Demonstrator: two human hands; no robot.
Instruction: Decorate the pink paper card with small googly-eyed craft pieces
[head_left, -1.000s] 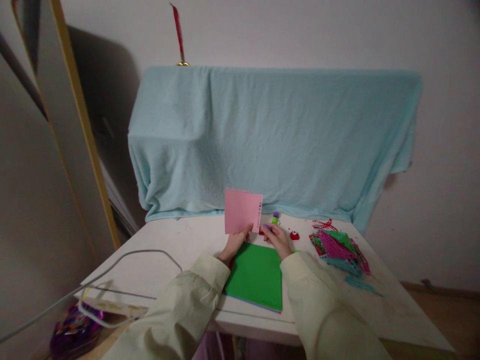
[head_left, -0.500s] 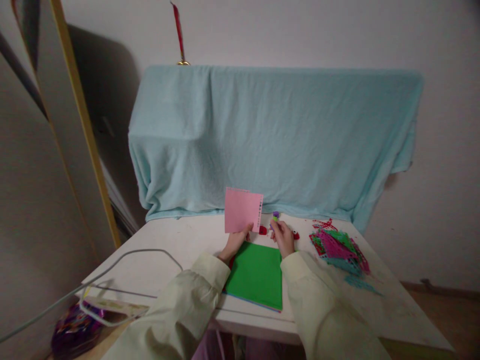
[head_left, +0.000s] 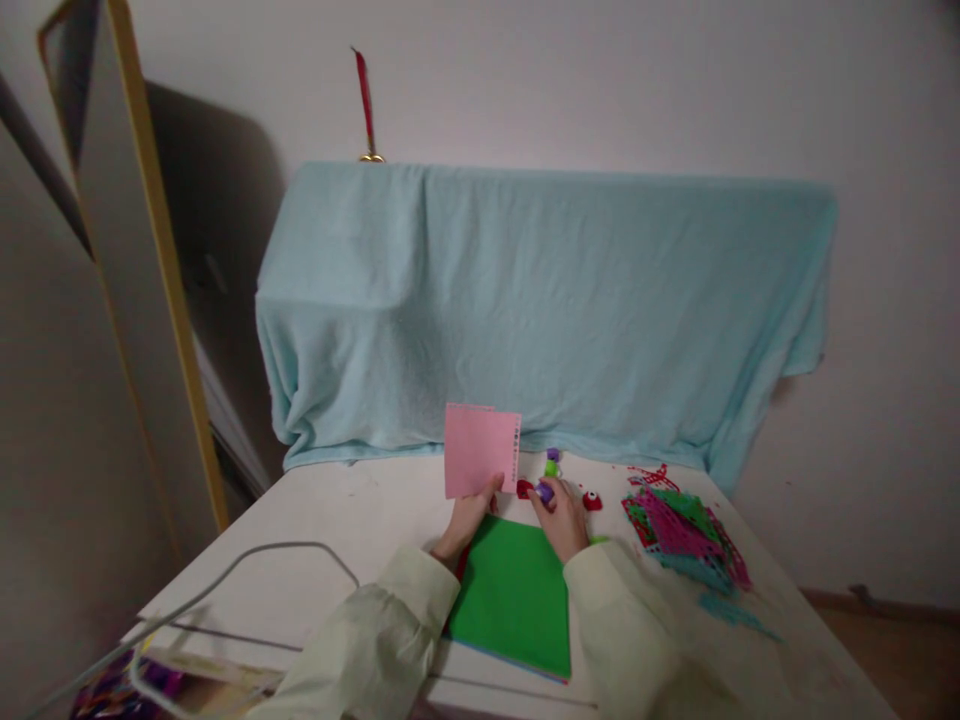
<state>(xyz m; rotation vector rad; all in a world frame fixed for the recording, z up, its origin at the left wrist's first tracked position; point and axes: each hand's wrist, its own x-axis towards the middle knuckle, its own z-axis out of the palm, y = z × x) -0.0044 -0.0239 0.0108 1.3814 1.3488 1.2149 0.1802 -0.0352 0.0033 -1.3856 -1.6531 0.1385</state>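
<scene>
My left hand (head_left: 470,517) grips the lower edge of a pink sheet of paper (head_left: 478,450), held upright above the table. Along the sheet's right edge runs a row of small punched holes. Closed around a small purple paper punch (head_left: 544,491), my right hand (head_left: 562,517) is just right of the sheet, apart from it. Close to that hand lie two small red punches, one red punch (head_left: 524,489) by the pink sheet and another red punch (head_left: 592,501) to the right. A green and purple punch (head_left: 553,462) stands behind. Below both hands rests a stack of green paper (head_left: 517,600).
On the right lies a pile of coloured hole-punched paper scraps (head_left: 686,540). Light blue cloth (head_left: 555,310) hangs behind the white table (head_left: 352,505). A grey cable (head_left: 247,555) loops across the left side. A yellow-framed mirror (head_left: 154,250) leans at far left.
The view has tilted up, so everything sits lower in it. My right hand has drawn back from the green and purple punch toward the pink sheet, with the purple punch now visible in it.
</scene>
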